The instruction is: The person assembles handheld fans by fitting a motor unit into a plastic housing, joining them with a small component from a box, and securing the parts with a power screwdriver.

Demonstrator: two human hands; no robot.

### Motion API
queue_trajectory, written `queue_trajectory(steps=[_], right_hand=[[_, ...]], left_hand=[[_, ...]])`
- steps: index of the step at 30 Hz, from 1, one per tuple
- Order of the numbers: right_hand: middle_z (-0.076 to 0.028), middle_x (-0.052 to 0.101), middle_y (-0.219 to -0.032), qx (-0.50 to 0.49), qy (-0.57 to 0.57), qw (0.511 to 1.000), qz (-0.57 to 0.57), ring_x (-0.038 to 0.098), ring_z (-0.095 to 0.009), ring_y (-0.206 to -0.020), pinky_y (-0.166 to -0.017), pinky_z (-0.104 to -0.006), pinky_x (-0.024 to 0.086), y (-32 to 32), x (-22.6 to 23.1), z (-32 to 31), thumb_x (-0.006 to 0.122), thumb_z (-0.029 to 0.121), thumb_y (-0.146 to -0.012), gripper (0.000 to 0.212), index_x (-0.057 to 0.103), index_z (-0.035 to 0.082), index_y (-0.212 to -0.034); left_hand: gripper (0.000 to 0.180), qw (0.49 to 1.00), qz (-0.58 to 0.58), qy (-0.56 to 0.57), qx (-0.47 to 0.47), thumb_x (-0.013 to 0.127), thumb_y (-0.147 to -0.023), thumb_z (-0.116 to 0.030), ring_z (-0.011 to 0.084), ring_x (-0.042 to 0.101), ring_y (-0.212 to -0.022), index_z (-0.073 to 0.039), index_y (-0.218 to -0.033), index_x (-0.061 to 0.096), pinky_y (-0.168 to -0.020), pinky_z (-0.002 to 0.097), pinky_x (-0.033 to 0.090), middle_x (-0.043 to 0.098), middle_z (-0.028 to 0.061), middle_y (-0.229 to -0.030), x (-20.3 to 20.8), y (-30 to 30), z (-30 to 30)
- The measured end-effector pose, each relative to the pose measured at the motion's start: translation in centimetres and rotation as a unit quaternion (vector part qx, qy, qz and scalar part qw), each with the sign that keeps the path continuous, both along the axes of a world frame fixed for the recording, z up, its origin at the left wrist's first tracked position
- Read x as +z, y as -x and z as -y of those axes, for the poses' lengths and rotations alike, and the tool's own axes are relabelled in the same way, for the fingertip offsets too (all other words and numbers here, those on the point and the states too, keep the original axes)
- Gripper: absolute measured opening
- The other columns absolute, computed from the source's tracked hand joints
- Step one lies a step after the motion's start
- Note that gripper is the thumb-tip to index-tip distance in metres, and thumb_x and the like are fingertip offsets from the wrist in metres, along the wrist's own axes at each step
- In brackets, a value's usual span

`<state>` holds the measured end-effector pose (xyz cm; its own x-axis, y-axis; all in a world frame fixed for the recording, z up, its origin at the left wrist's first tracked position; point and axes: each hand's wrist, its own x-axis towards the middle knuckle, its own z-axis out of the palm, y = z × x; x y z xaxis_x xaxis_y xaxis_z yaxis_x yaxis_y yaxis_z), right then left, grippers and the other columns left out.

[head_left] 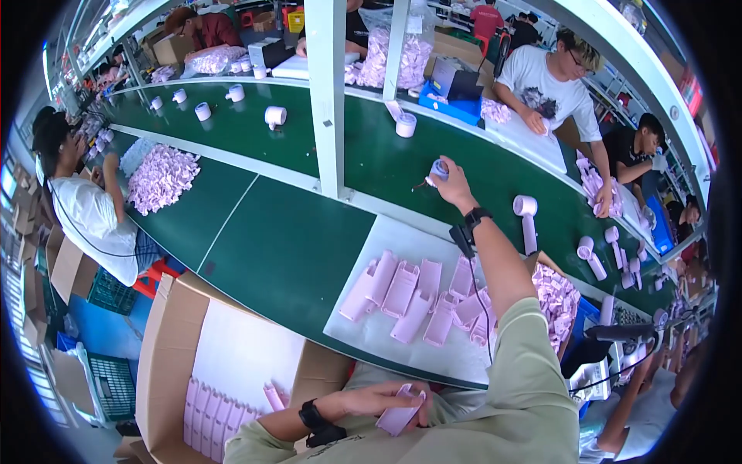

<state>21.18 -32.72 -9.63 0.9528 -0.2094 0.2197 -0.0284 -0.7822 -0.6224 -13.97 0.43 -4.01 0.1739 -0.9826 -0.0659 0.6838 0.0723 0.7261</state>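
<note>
My left hand (382, 399), low in front of my body, is closed around a pink plastic handle shell (399, 414). Stretched far out over the green conveyor belt (286, 151), my right hand (451, 184) grips a small round device head (439, 169) by its rim. Short reddish wires show at its lower left; whether it touches the belt I cannot tell. Several loose pink handle shells (413, 313) lie on a white sheet (344, 325) between my hands. An open cardboard box (158, 371) beside my left arm has a row of similar shells (212, 417) inside.
A metal post (325, 100) rises left of my right hand. More round heads (275, 117) ride the belt, some with handles (527, 220). A pile of small pink parts (162, 178) lies at left, another box of them (555, 298) at right. Co-workers (553, 81) sit around the belt.
</note>
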Motion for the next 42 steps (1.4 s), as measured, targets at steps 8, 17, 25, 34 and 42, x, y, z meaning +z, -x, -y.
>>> queue_trajectory(steps=[8, 17, 25, 34, 42], right_hand=[[-0.009, 0.067, -0.108, 0.189, -0.137, 0.972, -0.009, 0.064, -0.018, -0.098, -0.087, -0.0291, 0.050, 15.1, 14.6, -7.7, 0.078, 0.017, -0.079, 0.054, 0.059, 0.007, -0.128], [-0.008, 0.063, -0.116, 0.114, 0.007, 0.992, 0.046, 0.061, -0.017, -0.105, -0.085, -0.0310, 0.052, 36.2, 18.5, -6.9, 0.083, 0.006, -0.068, 0.063, 0.060, 0.006, -0.126], [-0.010, 0.059, -0.124, 0.000, -0.134, 0.991, 0.027, 0.060, -0.020, -0.111, -0.084, -0.0316, 0.054, 41.8, 14.4, -5.3, 0.085, 0.004, -0.067, 0.061, 0.061, 0.005, -0.123], [-0.013, 0.060, -0.123, -0.042, -0.141, 0.975, 0.166, 0.060, -0.024, -0.111, -0.082, -0.0322, 0.055, 41.6, 13.1, -5.2, 0.085, 0.003, -0.066, 0.060, 0.061, 0.006, -0.121], [-0.012, 0.060, -0.126, 0.052, -0.075, 0.996, 0.022, 0.061, -0.024, -0.110, -0.084, -0.0346, 0.054, 41.4, 13.6, -4.6, 0.082, 0.002, -0.068, 0.060, 0.061, 0.007, -0.123]], left_hand=[[0.027, 0.984, -0.084, -0.085, 0.129, 0.049, -0.100, -0.019, 0.0142, 0.061, -0.067, -0.001, -0.119, 0.052, -0.056, 0.0257, 0.048, 0.065, 0.0097, -0.086, 0.5, -2.9, 1.4], [0.026, 0.993, 0.050, -0.053, 0.096, 0.055, -0.098, -0.026, 0.0083, 0.057, -0.057, -0.002, -0.096, 0.064, -0.049, 0.0233, 0.044, 0.061, 0.0018, -0.067, 3.2, -5.0, 8.3], [0.026, 0.989, 0.110, -0.089, 0.042, 0.062, -0.095, -0.027, 0.0060, 0.056, -0.053, -0.001, -0.091, 0.065, -0.048, 0.0222, 0.043, 0.061, 0.0000, -0.063, 1.8, -2.0, 11.6], [0.016, 0.987, 0.099, -0.125, 0.010, 0.061, -0.095, -0.016, 0.0093, 0.060, -0.060, 0.000, -0.101, 0.061, -0.049, 0.0239, 0.046, 0.068, 0.0071, -0.087, 1.5, -1.4, 12.0], [0.027, 0.989, 0.097, -0.109, 0.039, 0.056, -0.098, -0.028, 0.0082, 0.060, -0.062, -0.002, -0.102, 0.062, -0.050, 0.0232, 0.045, 0.065, 0.0034, -0.079, 1.6, -1.7, 11.5]])
